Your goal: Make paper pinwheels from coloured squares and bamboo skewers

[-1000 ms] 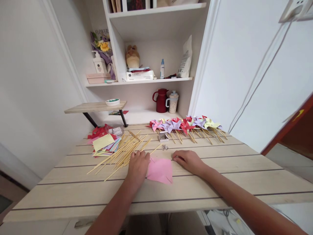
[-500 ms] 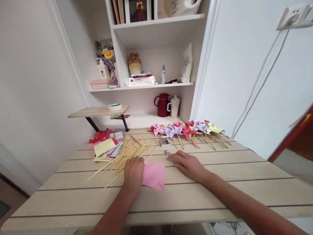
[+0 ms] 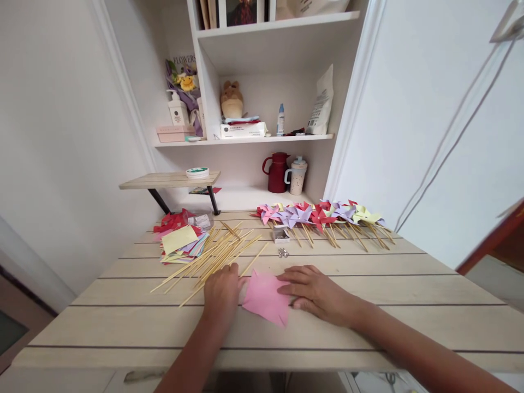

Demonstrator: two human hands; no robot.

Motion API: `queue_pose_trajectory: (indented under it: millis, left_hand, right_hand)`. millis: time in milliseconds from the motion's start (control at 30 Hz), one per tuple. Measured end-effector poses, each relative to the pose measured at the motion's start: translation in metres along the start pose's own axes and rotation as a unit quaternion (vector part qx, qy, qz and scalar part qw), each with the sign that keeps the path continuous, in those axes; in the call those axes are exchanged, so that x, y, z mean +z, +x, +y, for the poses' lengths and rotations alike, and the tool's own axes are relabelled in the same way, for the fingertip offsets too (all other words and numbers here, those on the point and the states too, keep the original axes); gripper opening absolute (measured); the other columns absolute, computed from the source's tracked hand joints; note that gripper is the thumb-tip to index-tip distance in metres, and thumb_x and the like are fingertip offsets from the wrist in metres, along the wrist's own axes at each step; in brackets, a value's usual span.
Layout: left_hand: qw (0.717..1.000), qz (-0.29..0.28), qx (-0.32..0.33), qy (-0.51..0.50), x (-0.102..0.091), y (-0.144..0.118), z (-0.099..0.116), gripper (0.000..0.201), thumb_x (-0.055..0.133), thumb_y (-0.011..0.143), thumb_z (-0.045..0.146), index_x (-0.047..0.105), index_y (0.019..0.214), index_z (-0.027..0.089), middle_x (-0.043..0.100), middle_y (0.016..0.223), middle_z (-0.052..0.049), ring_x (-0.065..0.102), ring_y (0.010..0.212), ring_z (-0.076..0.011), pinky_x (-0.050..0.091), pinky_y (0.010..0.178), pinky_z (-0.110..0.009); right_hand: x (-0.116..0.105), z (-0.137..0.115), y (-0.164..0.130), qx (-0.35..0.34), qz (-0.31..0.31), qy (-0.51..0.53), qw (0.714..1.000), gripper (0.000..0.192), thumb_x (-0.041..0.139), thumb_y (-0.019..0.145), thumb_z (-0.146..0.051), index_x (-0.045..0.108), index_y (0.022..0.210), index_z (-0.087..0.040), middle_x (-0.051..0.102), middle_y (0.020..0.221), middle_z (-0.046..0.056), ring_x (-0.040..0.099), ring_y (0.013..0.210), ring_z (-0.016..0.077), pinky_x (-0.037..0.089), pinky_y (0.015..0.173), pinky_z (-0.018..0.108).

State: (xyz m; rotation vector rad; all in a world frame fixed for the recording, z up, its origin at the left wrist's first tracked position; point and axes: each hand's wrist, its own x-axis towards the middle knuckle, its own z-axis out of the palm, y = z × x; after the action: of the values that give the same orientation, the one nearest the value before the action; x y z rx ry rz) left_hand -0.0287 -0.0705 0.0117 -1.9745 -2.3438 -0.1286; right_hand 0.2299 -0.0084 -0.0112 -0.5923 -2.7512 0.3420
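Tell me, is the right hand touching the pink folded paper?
Touching: the head view shows the right hand with its fingers resting on the pink folded paper's right edge.

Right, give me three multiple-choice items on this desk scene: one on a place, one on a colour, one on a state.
1. Where do the wooden sticks lie relative to the pink paper?
A. to its left
B. to its right
C. underneath it

2. What colour is the jug below the shelf?
A. blue
B. dark red
C. green

3. How does the right hand meet the pink paper?
A. lifts it in the air
B. rests on its edge, flat on the table
C. stays far from it

Answers:
1 A: the sticks fan out left of the sheet, by the left hand.
2 B: its body is dark red beside a pale cup.
3 B: the fingers lie on the sheet, which sits on the tabletop.
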Motion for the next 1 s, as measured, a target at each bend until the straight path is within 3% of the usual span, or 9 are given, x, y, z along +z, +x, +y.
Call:
queue_pose_trajectory:
  millis: [267, 400, 600, 733, 833, 933, 1000]
  left_hand:
    - [1.0, -0.006, -0.007, 0.018, 0.001, -0.012, -0.006, 0.023, 0.04, 0.098, 0.02, 0.062, 0.104, 0.017, 0.071, 0.099, -0.01, 0.068, 0.094, -0.0243, 0.044, 0.076, -0.035]
    - [1.0, 0.007, -0.024, 0.017, 0.001, -0.022, -0.015, 0.027, 0.036, 0.099, 0.019, 0.062, 0.101, 0.018, 0.071, 0.098, -0.01, 0.069, 0.092, -0.0234, 0.044, 0.076, -0.033]
    - [0.998, 0.005, -0.055, 0.02, 0.004, -0.035, -0.031, 0.029, 0.034, 0.098, 0.017, 0.063, 0.1, 0.017, 0.071, 0.09, -0.009, 0.068, 0.087, -0.0253, 0.045, 0.073, -0.036]
    - [0.999, 0.021, -0.036, 0.008, 0.003, -0.039, -0.033, 0.03, 0.035, 0.098, 0.019, 0.065, 0.098, 0.017, 0.07, 0.091, -0.009, 0.068, 0.087, -0.0263, 0.046, 0.075, -0.038]
    - [0.996, 0.091, -0.005, 0.001, -0.007, -0.037, -0.037, 0.031, 0.037, 0.099, 0.024, 0.068, 0.095, 0.019, 0.07, 0.102, -0.011, 0.064, 0.097, -0.0265, 0.045, 0.085, -0.04]
    - [0.978, 0.194, -0.07, 0.005, -0.02, -0.033, -0.052, 0.033, 0.041, 0.098, 0.03, 0.065, 0.118, 0.022, 0.059, 0.134, -0.013, 0.053, 0.122, -0.0312, 0.039, 0.101, -0.048]
    - [0.971, 0.206, -0.122, -0.002, -0.025, -0.031, -0.07, 0.044, 0.041, 0.098, 0.039, 0.054, 0.137, 0.021, 0.048, 0.148, -0.015, 0.043, 0.135, -0.0335, 0.034, 0.106, -0.053]
  right_hand:
    - [-0.024, 0.012, -0.026, 0.053, -0.007, 0.005, 0.999, 0.031, 0.04, 0.103, -0.041, 0.067, 0.113, -0.027, 0.064, 0.134, 0.007, 0.055, 0.125, 0.0236, 0.038, 0.107, 0.044]
    - [-0.032, 0.023, -0.036, 0.075, 0.004, -0.002, 0.997, 0.033, 0.04, 0.102, -0.042, 0.068, 0.113, -0.027, 0.066, 0.13, 0.008, 0.059, 0.12, 0.0239, 0.043, 0.102, 0.042]
    - [-0.034, 0.039, -0.035, 0.081, 0.036, -0.086, 0.992, 0.035, 0.041, 0.102, -0.041, 0.072, 0.111, -0.029, 0.07, 0.123, 0.009, 0.065, 0.109, 0.0261, 0.047, 0.094, 0.042]
    - [-0.043, 0.033, -0.002, 0.075, 0.08, -0.146, 0.983, 0.034, 0.039, 0.102, -0.031, 0.072, 0.109, -0.025, 0.073, 0.109, 0.011, 0.067, 0.095, 0.0247, 0.048, 0.082, 0.037]
    - [-0.044, 0.018, 0.04, 0.103, 0.066, -0.208, 0.97, 0.027, 0.046, 0.098, -0.024, 0.07, 0.11, -0.022, 0.073, 0.097, 0.011, 0.067, 0.084, 0.0233, 0.046, 0.071, 0.031]
    - [-0.033, 0.001, 0.082, 0.075, -0.004, -0.253, 0.965, 0.03, 0.052, 0.094, -0.02, 0.062, 0.123, -0.025, 0.071, 0.098, 0.009, 0.067, 0.082, 0.0227, 0.043, 0.065, 0.028]
    - [-0.022, -0.005, 0.104, 0.066, -0.024, -0.257, 0.964, 0.036, 0.053, 0.093, -0.016, 0.057, 0.127, -0.026, 0.071, 0.096, 0.008, 0.068, 0.075, 0.0204, 0.042, 0.062, 0.027]
